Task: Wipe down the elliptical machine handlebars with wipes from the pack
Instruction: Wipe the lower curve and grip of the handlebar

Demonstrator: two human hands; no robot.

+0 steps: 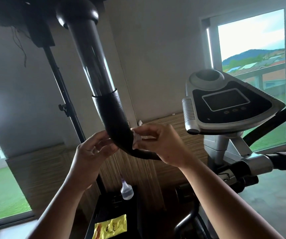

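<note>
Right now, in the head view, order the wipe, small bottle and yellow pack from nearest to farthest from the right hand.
1. wipe: pinched in the right hand, against the handlebar.
2. small bottle: below the hands, slightly left.
3. yellow pack: lowest, near the bottom edge.

Home gym, elliptical console (228, 100), lawn-facing windows (251, 45)

Both bare forearms rise from the near edge, one from the lower left and one from the lower right, and converge toward the middle. The left hand (93, 152) is raised with its fingers curled and its thumb pointing right; whether it grips anything cannot be told. The right hand (163, 145), wrist slightly bent, pinches a white wipe (137, 137) between thumb and fingertips, near the left hand.
</note>
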